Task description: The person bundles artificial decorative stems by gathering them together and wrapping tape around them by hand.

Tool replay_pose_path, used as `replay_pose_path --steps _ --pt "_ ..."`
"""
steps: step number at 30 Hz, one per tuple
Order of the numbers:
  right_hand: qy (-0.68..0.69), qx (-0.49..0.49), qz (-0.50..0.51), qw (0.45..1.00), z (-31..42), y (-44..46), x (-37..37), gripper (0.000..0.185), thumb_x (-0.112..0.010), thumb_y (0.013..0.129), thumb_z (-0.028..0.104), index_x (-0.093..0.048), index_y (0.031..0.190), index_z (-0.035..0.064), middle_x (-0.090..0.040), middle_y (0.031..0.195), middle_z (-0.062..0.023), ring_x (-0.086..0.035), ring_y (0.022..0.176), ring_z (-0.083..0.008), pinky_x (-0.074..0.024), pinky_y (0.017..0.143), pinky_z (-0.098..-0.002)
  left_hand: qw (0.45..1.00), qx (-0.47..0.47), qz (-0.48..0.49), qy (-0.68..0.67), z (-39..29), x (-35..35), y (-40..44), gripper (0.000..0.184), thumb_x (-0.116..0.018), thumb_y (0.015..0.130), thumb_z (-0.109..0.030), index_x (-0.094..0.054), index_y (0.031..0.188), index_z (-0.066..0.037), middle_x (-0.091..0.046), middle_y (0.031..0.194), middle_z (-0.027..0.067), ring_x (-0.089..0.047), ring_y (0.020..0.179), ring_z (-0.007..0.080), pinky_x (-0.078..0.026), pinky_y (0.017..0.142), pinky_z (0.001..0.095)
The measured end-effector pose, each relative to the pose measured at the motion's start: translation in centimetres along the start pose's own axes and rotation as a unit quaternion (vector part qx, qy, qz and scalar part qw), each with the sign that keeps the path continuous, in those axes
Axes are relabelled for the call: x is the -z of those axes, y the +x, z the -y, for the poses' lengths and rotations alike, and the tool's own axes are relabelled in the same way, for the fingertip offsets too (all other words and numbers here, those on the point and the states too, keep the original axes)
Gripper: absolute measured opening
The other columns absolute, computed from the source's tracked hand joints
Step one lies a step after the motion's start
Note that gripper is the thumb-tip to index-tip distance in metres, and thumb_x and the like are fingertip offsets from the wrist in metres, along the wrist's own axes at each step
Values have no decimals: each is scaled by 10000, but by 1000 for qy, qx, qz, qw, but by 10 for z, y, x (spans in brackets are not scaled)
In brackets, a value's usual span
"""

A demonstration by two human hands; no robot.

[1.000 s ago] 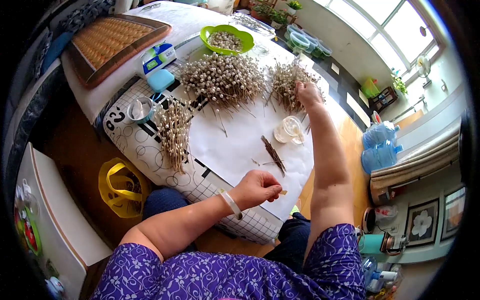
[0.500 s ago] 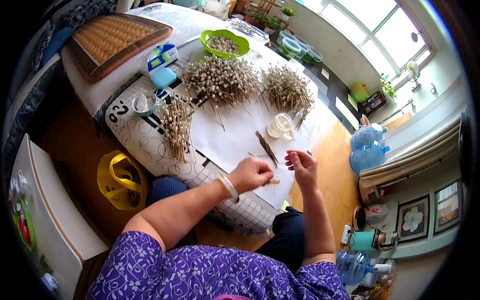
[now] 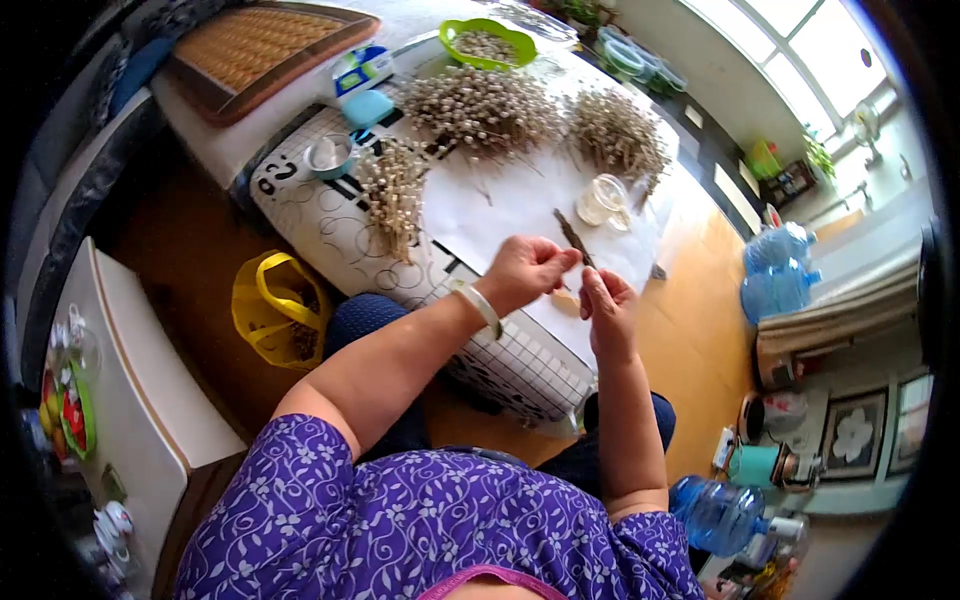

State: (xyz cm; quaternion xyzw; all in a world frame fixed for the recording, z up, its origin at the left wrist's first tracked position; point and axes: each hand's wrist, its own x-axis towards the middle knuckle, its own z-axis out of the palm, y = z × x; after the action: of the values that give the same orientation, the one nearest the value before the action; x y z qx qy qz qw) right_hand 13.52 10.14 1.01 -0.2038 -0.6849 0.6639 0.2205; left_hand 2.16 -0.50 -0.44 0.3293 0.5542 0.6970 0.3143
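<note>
My left hand (image 3: 530,272), with a pale bangle at its wrist, is closed in a pinch near the front edge of the white paper (image 3: 465,215). A small tan piece (image 3: 567,299) shows just below its fingertips. Close beside it, my right hand (image 3: 608,305) is also pinched, and what it holds is too small to make out. Brown sticks (image 3: 572,235) lie on the paper just beyond both hands. Farther back are a clear cup (image 3: 602,202), a large pile of white-budded stems (image 3: 485,108), another pile (image 3: 620,135) to its right, and a smaller bunch (image 3: 393,195) at left.
A green bowl of buds (image 3: 487,44) stands at the back. A blue tin (image 3: 330,155), a light-blue box (image 3: 368,108) and a tissue pack (image 3: 362,70) sit at the table's left. On the floor is a yellow bag (image 3: 282,312); blue water bottles (image 3: 778,290) stand at right.
My right hand has come back from the right-hand pile of stems to beside my left hand, its fingers now pinched. The view has shifted, so the table appears higher.
</note>
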Motion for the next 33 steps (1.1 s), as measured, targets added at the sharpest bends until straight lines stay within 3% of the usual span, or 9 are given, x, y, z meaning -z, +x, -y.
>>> replay_pose_path --steps 4,6,10,11,14,21,25,26,33 --pt "23 -27 24 999 -12 10 -12 214 -540 839 194 -564 707 27 -492 570 19 -402 462 -40 -305 416 -179 995 -74 -69 -1 2 1 7 216 -581 819 -210 -590 756 -4 -574 620 45 -522 551 92 -422 500 218" --pt "5 -32 39 999 -22 19 -19 169 -543 833 172 -576 758 25 -502 597 18 -408 479 -37 -313 429 -169 933 -263 -185 160 -13 3 3 103 -577 798 -123 -581 807 -21 -575 672 90 -547 589 166 -441 538 266" --pt "260 -16 116 958 -40 38 -58 187 -573 800 156 -559 918 12 -570 801 -46 -523 733 -135 -445 626 -264 870 -424 -106 227 -34 6 -17 158 -556 772 -101 -554 924 -60 -549 761 115 -546 693 282 -444 635 351" --pt "58 -14 149 987 -43 43 -68 213 -585 792 183 -568 917 10 -587 807 -54 -534 739 -133 -448 639 -265 852 -444 -110 255 -36 6 -24 182 -571 765 -147 -551 928 -68 -550 795 123 -551 733 292 -435 673 380" --pt "-293 -31 212 932 -47 70 -114 257 -606 778 252 -608 880 15 -633 787 -71 -564 700 -123 -457 653 -272 853 -440 -84 268 -36 8 -33 201 -586 749 -158 -550 927 -70 -552 846 137 -555 772 301 -436 689 393" --pt "-436 139 148 877 -46 90 -173 186 -616 671 169 -628 698 -15 -592 571 -115 -559 506 -156 -452 511 -277 853 -449 -101 247 -42 25 -34 196 -602 740 -140 -550 910 -59 -558 813 128 -556 757 304 -454 674 390" --pt "-426 113 144 886 -41 97 -166 170 -590 648 153 -622 645 -14 -577 536 -124 -553 474 -159 -448 483 -286 870 -419 -99 239 -46 38 -39 169 -598 747 -122 -557 895 -52 -568 788 131 -567 739 299 -459 679 382" --pt "-419 69 155 892 -39 98 -160 191 -560 647 198 -640 671 26 -592 614 -162 -598 578 -257 -476 595 -334 875 -414 -93 232 -45 39 -41 158 -594 750 -118 -560 889 -51 -570 783 134 -570 733 298 -460 681 380" --pt "-345 91 173 918 -38 57 -86 149 -595 732 146 -603 740 -3 -588 596 -54 -546 532 -114 -434 500 -251 853 -450 -85 253 -45 39 -46 149 -588 748 -120 -564 876 -48 -584 813 129 -579 758 289 -464 703 374"
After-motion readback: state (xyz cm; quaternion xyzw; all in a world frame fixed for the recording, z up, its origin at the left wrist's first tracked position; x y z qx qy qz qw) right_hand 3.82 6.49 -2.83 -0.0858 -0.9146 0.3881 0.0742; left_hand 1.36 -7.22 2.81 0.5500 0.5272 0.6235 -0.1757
